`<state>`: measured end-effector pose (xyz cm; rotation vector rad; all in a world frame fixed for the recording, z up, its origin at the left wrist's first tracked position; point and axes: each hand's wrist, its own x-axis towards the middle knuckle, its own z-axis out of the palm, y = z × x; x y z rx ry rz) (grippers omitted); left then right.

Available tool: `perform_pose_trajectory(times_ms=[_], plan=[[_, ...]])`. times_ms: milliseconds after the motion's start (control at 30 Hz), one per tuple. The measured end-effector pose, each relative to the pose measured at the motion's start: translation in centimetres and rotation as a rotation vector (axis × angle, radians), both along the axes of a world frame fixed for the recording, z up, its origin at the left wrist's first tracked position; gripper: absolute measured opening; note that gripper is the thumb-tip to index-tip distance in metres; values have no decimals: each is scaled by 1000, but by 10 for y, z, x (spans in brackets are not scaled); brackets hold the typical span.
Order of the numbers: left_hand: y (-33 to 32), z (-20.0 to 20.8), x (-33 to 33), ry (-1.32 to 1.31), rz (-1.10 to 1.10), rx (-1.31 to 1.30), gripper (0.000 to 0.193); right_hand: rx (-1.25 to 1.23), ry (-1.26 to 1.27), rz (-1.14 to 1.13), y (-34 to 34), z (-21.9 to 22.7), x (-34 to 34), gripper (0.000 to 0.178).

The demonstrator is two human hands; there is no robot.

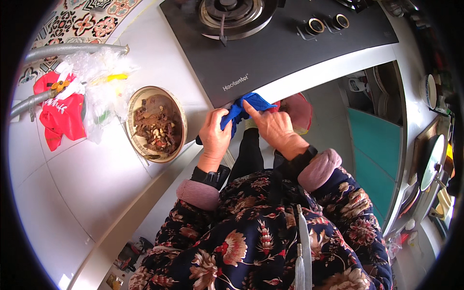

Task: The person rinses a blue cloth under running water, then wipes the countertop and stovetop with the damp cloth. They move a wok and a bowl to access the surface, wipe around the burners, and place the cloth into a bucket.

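Note:
A blue cloth (239, 110) is bunched at the front left corner of the black glass gas stove (270, 63). My left hand (214, 137) grips its left side, with the fingers curled round the fabric. From the right, my right hand (278, 129) holds the other side, its thumb lying over the cloth. Part of the cloth is hidden behind my fingers. To the left of my left hand, a cream oval bowl (180, 107) sits on the white tiled counter, holding dark cooked food with pale chopped bits.
Farther left lie clear plastic bags (104, 82), a red bag (65, 118) and a grey hose (72, 50). A burner (232, 14) and two knobs (315, 26) top the stove. Below its front edge stands a red container (300, 113). Teal cabinet panels (374, 150) are at right.

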<state>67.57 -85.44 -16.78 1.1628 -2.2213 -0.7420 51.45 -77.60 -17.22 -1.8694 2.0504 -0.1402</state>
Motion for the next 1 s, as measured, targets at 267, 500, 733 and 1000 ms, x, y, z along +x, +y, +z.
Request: perform_pose_trajectory(times_ms=[267, 500, 733, 1000], plan=[[31, -1, -63, 90, -177, 65, 28, 153, 76, -90, 9, 11, -67, 64], [35, -3, -107, 176, -263, 243, 30, 24, 94, -383, 32, 2, -95, 80], [23, 4, -25, 99, -186, 282, 28, 100, -65, -160, 11, -1, -23, 78], [30, 9, -18, -13, -163, 211, 27, 20, 13, -26, 7, -13, -30, 63]])
